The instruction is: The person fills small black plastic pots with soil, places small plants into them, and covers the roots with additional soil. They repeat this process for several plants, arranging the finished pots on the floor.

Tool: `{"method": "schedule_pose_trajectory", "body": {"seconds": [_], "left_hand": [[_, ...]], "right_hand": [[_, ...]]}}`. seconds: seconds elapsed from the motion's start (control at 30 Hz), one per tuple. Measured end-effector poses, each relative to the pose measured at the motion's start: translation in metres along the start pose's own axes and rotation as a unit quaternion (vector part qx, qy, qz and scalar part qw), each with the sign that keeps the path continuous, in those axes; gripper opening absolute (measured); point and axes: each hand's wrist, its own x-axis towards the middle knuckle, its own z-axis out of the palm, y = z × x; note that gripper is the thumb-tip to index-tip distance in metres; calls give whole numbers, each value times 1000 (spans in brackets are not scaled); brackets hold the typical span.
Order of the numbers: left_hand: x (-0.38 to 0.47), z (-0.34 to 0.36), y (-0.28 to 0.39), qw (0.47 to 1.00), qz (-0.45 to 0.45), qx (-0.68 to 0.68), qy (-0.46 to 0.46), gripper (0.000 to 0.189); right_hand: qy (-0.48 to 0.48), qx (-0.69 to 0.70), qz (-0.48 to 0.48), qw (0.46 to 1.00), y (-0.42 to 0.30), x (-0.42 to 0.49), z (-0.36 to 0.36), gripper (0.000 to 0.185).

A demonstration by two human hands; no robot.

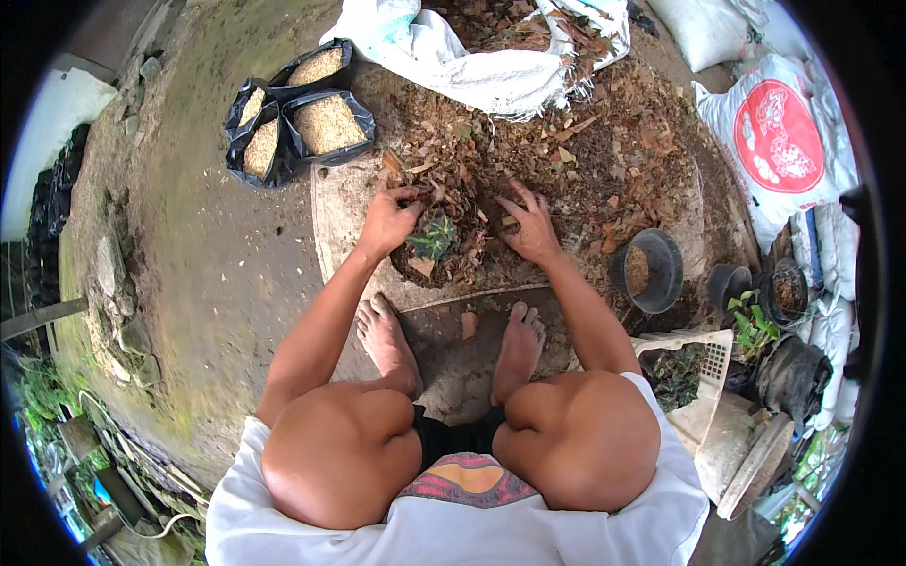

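A small plant with dark green, pale-veined leaves [434, 238] sits low between my hands, ringed by dry leaf litter [467, 170]. Just left of it, my left hand [391, 218] reaches into the brown bits with thumb and fingers apart, its fingertips partly hidden. On the right, my right hand [529, 225] rests over the litter, fingers spread and nothing visible in them. Dark rounded material shows below the plant; whether it is a pot rim cannot be told. All this lies on a pale, dirty woven sheet [340, 233] in front of my bare feet.
Black plastic bags of pale husks [329, 124] stand at upper left. A white woven sack [495, 78] spills leaf litter at the top. To the right are a black plastic pot [669, 272], a printed white sack [778, 141] and a pale plastic crate [711, 382]. Stones [110, 265] line the left.
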Motion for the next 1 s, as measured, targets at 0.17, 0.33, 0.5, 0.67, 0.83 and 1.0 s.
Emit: {"method": "schedule_pose_trajectory", "body": {"seconds": [0.17,0.33,0.5,0.67,0.83,1.0], "left_hand": [[-9,-8,13,990,35,-126,62,35],[-39,-7,22,986,142,87,1,42],[-34,-3,18,980,197,-32,9,37],[-32,-8,5,965,232,-115,35,51],[-6,-23,-4,992,-31,-115,-45,57],[-3,-16,3,993,53,28,-104,53]], "right_hand": [[91,541,199,812,-7,33,-41,52],[-90,798,110,586,-35,56,-64,65],[-135,462,19,876,-78,65,-51,37],[-57,303,-27,951,-65,63,-65,42],[-188,325,69,924,-58,36,-71,43],[-83,165,-28,982,-89,50,-56,46]]}}
